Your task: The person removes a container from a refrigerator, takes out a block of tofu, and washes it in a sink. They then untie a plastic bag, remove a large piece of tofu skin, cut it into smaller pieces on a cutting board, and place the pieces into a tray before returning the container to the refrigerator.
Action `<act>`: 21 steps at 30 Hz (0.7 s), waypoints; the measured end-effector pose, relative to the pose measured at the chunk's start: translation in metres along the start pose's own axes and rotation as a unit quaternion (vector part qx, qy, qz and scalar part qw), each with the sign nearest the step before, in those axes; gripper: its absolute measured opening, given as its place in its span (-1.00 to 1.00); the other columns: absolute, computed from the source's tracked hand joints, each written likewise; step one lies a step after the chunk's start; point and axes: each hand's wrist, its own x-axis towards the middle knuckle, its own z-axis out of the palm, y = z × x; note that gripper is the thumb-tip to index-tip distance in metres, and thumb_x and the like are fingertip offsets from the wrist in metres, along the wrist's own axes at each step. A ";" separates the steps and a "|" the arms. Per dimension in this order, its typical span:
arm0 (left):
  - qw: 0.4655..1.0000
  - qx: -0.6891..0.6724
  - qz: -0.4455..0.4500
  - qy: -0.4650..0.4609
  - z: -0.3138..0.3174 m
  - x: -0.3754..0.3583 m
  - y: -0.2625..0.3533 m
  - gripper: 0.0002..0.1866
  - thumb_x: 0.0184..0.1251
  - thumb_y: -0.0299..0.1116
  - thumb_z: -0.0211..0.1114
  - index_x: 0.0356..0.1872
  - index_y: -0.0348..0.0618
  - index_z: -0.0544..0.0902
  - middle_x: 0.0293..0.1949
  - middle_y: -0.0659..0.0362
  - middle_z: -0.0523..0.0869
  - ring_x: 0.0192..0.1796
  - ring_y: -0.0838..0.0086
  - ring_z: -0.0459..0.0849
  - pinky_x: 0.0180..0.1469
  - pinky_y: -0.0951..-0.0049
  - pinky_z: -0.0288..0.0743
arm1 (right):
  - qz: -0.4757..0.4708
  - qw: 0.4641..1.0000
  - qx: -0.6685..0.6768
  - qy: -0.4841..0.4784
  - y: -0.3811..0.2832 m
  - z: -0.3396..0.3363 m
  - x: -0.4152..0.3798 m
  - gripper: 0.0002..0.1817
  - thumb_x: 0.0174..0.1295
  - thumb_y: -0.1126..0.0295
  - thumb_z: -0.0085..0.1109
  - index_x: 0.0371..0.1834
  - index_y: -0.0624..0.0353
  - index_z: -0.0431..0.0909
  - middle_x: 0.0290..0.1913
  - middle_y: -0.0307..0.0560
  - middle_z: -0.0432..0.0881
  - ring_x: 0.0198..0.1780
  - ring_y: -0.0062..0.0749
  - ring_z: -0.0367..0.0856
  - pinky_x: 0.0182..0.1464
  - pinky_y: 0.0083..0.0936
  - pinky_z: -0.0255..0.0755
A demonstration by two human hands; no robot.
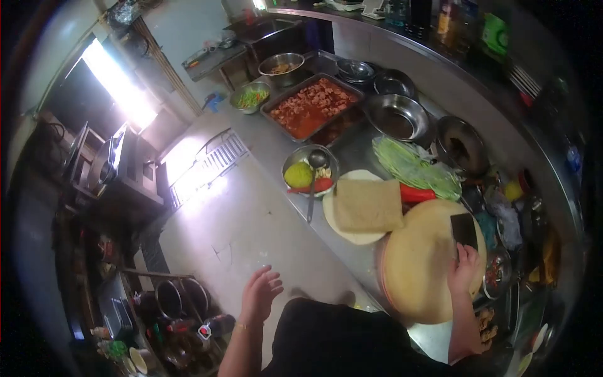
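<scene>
My left hand (259,294) is raised over the floor, beside my dark clothing. Its fingers are loosely bent and apart, with nothing in them. On the right, my right hand (463,269) is at the near end of a dark, broad-bladed cleaver (463,230), fingers closed there; the handle is not visible. The blade lies over the right side of a thick round chopping board (419,267). Left of the board, a beige folded cloth (367,204) covers much of a pale round board (345,235). A red pepper (416,193) lies behind the chopping board.
A steel bowl (286,183) holds a ladle (312,188) and a yellow-green round item. Behind are leafy greens (418,166), a tray (271,115) of meat in red sauce, and several metal bowls (397,100). A wall ledge (465,69) borders the counter; shelving (157,274) stands at lower left.
</scene>
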 end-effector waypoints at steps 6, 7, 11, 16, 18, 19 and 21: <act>0.993 0.118 0.003 0.022 0.022 0.217 0.058 -0.50 0.42 -0.23 0.15 0.33 -0.06 0.34 -0.02 0.17 0.66 -0.11 0.35 0.63 0.02 0.26 0.52 | 0.015 1.000 -0.027 0.003 -0.103 0.003 0.019 -0.51 -0.04 0.46 0.24 0.08 0.12 0.52 0.13 0.10 0.45 0.22 0.13 0.33 0.25 0.03 0.18; 0.991 0.130 -0.024 0.001 0.024 0.256 0.061 -0.51 0.41 -0.24 0.17 0.32 -0.08 0.35 -0.01 0.16 0.64 -0.09 0.37 0.61 0.01 0.27 0.52 | 0.032 0.999 -0.039 -0.005 -0.121 0.008 0.014 -0.51 -0.03 0.46 0.25 0.07 0.11 0.53 0.14 0.10 0.44 0.23 0.13 0.32 0.25 0.04 0.17; 0.971 0.181 -0.126 -0.094 0.037 0.363 0.065 -0.63 0.35 -0.29 0.24 0.12 -0.11 0.45 -0.09 0.18 0.60 -0.11 0.47 0.58 -0.11 0.35 0.54 | 0.160 0.984 -0.062 -0.038 -0.184 0.031 -0.013 -0.57 0.02 0.40 0.21 0.05 0.12 0.52 0.09 0.08 0.46 0.22 0.11 0.34 0.26 0.08 0.16; 0.961 0.177 -0.168 -0.128 0.041 0.415 0.064 -0.88 0.23 -0.44 0.30 -0.35 -0.05 0.49 -0.44 0.26 0.55 -0.43 0.54 0.54 -0.39 0.51 0.51 | 0.177 0.977 -0.083 -0.088 -0.302 0.035 0.018 -0.57 -0.02 0.46 0.27 0.01 0.09 0.53 0.06 0.05 0.47 0.17 0.10 0.38 0.28 0.10 0.15; 0.960 0.172 -0.179 -0.131 0.038 0.412 0.066 -0.89 0.25 -0.47 0.25 -0.37 -0.01 0.49 -0.45 0.29 0.55 -0.44 0.52 0.54 -0.37 0.45 0.55 | 0.185 0.975 -0.070 -0.097 -0.324 0.036 0.031 -0.57 -0.02 0.45 0.28 0.00 0.09 0.53 0.06 0.05 0.48 0.16 0.11 0.39 0.29 0.12 0.14; 0.961 0.165 -0.179 -0.129 0.034 0.409 0.067 -0.89 0.27 -0.48 0.22 -0.37 0.01 0.48 -0.45 0.30 0.55 -0.44 0.52 0.55 -0.35 0.42 0.58 | 0.181 0.976 -0.060 -0.100 -0.330 0.036 0.035 -0.57 -0.02 0.45 0.28 0.00 0.09 0.53 0.06 0.05 0.48 0.15 0.11 0.39 0.29 0.13 0.14; 0.966 0.146 -0.186 -0.104 0.021 0.405 0.072 -0.85 0.22 -0.51 0.22 -0.43 0.01 0.45 -0.47 0.31 0.54 -0.45 0.55 0.54 -0.45 0.48 0.50 | 0.181 0.978 -0.046 -0.090 -0.337 0.037 0.040 -0.58 -0.01 0.45 0.25 0.00 0.10 0.52 0.05 0.07 0.49 0.15 0.11 0.39 0.27 0.11 0.15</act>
